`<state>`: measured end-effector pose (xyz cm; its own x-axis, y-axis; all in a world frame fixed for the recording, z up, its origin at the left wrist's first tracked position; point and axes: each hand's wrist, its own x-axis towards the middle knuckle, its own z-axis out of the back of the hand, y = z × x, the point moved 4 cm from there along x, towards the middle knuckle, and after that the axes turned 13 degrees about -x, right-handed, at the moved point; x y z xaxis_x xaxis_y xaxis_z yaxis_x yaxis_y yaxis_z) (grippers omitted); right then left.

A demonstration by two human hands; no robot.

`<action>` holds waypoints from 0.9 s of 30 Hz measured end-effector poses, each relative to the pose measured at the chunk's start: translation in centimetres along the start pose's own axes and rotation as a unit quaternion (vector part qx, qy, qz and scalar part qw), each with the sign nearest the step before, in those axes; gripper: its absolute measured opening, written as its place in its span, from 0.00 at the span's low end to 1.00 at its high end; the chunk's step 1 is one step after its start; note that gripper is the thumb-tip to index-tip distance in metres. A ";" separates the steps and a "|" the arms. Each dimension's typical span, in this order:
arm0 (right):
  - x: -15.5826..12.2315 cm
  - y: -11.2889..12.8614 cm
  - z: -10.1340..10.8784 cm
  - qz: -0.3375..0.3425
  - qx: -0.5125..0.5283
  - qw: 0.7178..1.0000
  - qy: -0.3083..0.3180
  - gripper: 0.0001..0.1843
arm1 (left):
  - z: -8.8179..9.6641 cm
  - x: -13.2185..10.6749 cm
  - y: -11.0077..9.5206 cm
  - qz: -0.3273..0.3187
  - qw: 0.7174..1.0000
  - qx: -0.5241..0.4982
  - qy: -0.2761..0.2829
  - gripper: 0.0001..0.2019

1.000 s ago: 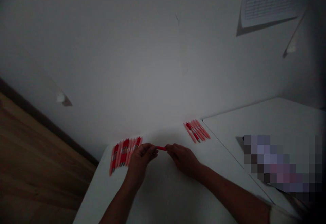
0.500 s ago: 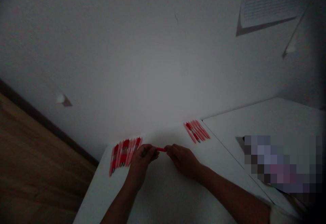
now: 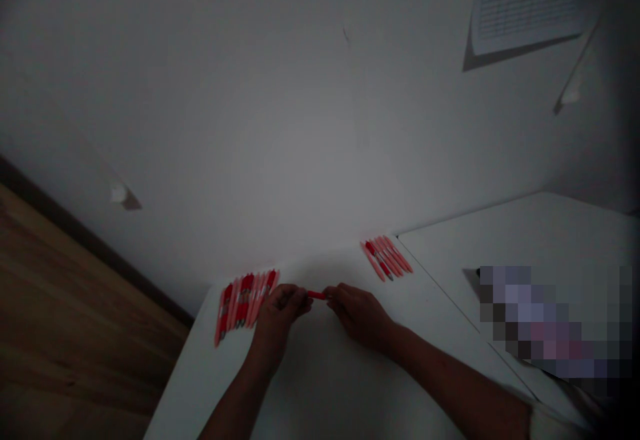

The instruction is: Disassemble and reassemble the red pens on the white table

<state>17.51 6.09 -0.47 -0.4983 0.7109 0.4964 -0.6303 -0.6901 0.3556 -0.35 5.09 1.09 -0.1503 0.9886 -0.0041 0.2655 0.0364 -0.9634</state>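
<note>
Between my two hands a red pen (image 3: 317, 295) is held level above the white table. My left hand (image 3: 283, 303) is closed on its left end, and my right hand (image 3: 357, 310) pinches its right end. Only the red middle of it shows; my fingers hide both ends. Just left of my left hand lies a row of pink and red pens (image 3: 245, 303), side by side. Beyond my right hand, near the wall, is a smaller group of pens (image 3: 386, 258), mostly pink with a red one among them.
The white table (image 3: 340, 387) meets a pale wall (image 3: 280, 127) at the back. A seam splits it from a second tabletop (image 3: 480, 233) on the right, where a blurred-out item (image 3: 535, 320) lies. A printed sheet (image 3: 525, 10) hangs upper right. Wooden flooring (image 3: 65, 320) shows at left.
The red pen tilts slightly more, its right end a touch lower. My hands have hardly moved, and both groups of pens lie as before.
</note>
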 end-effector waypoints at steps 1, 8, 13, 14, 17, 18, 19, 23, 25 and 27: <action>0.0 0.0 0.0 0.001 0.000 1.000 0.000 0.13 | 0.0 0.0 0.0 0.004 1.000 -0.002 -0.004 0.13; 0.0 -0.1 -0.2 0.002 0.005 1.000 -0.011 0.13 | -0.2 0.0 -0.2 0.008 1.000 -0.016 0.004 0.12; 0.0 -0.1 -0.2 -0.004 0.011 1.000 -0.010 0.13 | -0.1 0.1 -0.2 0.008 0.999 -0.044 0.006 0.12; 0.1 -0.2 -0.2 -0.005 0.012 1.000 -0.010 0.13 | 0.0 0.2 -0.1 0.010 0.999 -0.050 0.002 0.13; 0.1 -0.2 -0.2 -0.009 0.013 1.000 -0.011 0.12 | 0.0 0.2 -0.1 0.011 0.999 -0.041 -0.006 0.14; 0.1 -0.2 -0.2 -0.010 0.012 1.000 -0.010 0.12 | 0.0 0.2 -0.1 0.009 0.999 -0.033 -0.007 0.13; 0.0 -0.2 -0.2 -0.010 0.011 1.000 -0.010 0.12 | 0.0 0.2 -0.1 0.006 1.000 -0.024 -0.006 0.13; 0.0 -0.3 -0.3 -0.013 0.003 1.000 -0.005 0.12 | 0.1 0.3 0.0 -0.005 1.000 0.004 0.005 0.13; 0.0 -0.3 -0.4 -0.011 0.000 1.000 -0.003 0.12 | 0.1 0.3 0.0 -0.007 1.000 0.013 0.008 0.12; 0.0 -0.3 -0.4 -0.010 -0.001 1.000 -0.003 0.12 | 0.2 0.3 0.0 -0.005 1.000 0.015 0.010 0.12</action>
<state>17.47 6.32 -0.88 -0.4823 0.7234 0.4941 -0.6406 -0.6760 0.3643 -0.53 5.34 1.00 -0.1341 0.9909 0.0112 0.2345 0.0427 -0.9712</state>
